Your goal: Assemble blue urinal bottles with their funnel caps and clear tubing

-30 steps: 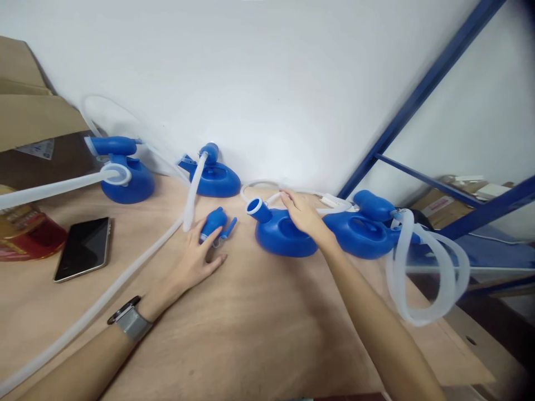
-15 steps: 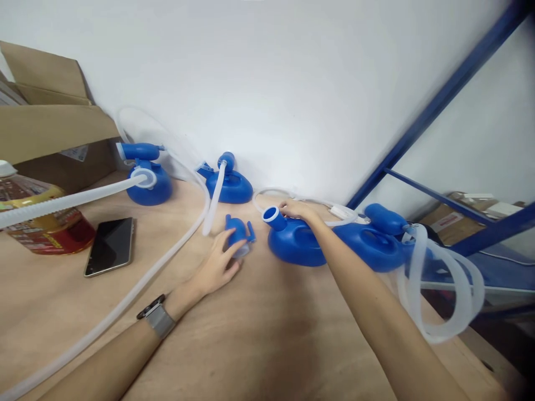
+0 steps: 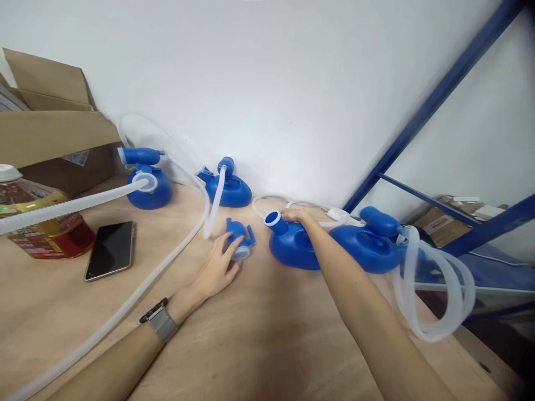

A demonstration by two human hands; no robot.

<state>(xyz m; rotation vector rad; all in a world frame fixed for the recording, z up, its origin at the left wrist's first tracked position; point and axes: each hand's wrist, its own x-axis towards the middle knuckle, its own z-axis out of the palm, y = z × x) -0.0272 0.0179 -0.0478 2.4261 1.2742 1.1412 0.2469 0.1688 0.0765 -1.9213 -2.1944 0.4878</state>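
Observation:
My left hand [image 3: 218,267] rests on the table with its fingers curled over a small blue spout cap [image 3: 239,236], which has a translucent rim facing me. The thumb lies apart, close to that rim. To the right, a blue urinal bottle [image 3: 290,252] stands upright, its white-rimmed mouth uncovered and tilted left. My right hand [image 3: 296,215] is closed on the top of this bottle, just behind the neck. My right fingertips are mostly hidden. Touching or very near its right side is a second blue urinal bottle [image 3: 363,250] with a coiled clear tube [image 3: 449,289].
Two more blue bottles [image 3: 232,192] with tubes stand by the wall. A long white hose [image 3: 146,284] crosses the left side. Also on the left are a phone [image 3: 111,250], a drink bottle [image 3: 54,234] and a cardboard box [image 3: 54,131]. A blue metal frame [image 3: 430,106] rises at right.
The view has shifted slightly. The spout cap is turned a little, with more of its translucent rim showing. My right hand stays on the urinal bottle.

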